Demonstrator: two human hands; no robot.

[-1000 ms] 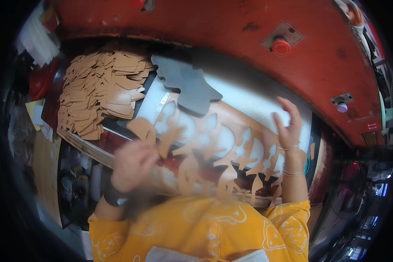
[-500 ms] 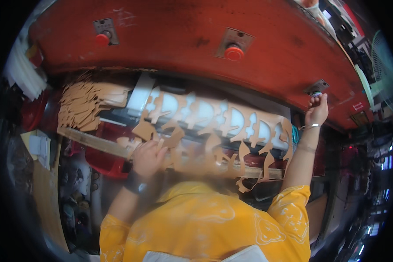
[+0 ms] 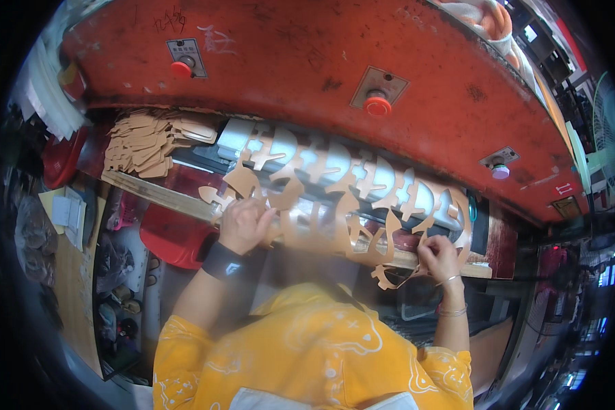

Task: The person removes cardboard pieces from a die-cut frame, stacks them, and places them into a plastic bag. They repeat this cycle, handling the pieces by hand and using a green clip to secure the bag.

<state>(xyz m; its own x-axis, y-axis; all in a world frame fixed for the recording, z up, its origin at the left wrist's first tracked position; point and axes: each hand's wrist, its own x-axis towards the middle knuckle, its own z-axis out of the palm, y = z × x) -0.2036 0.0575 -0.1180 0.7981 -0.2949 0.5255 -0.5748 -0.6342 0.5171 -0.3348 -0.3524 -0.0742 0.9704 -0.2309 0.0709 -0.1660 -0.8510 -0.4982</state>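
A tan sheet [image 3: 306, 236] full of cut-out holes, perhaps leather, lies over the pale work surface and hangs past its near edge in ragged strips. My left hand [image 3: 244, 227], with a black wristband, is closed on the sheet's left part, among curved offcut strips. At the right, my right hand [image 3: 439, 258] pinches a thin strip on the sheet's near edge. Its fingertips are partly hidden. White surface shows through the curved holes. Above this stands a red machine beam [image 3: 307, 61] with knobs on its face.
Stacked tan cut pieces [image 3: 143, 143] lie at the left end of the surface. A wooden strip [image 3: 160, 195] runs along its near edge. Below it is a red plastic stool or basin [image 3: 174, 236]. Red knobs [image 3: 377, 104] and a pale purple button [image 3: 500, 171] stick out of the beam.
My right hand has come down from the button at the beam's right end to the sheet's near edge. My left hand stays at the sheet's left part. The view has shifted slightly.
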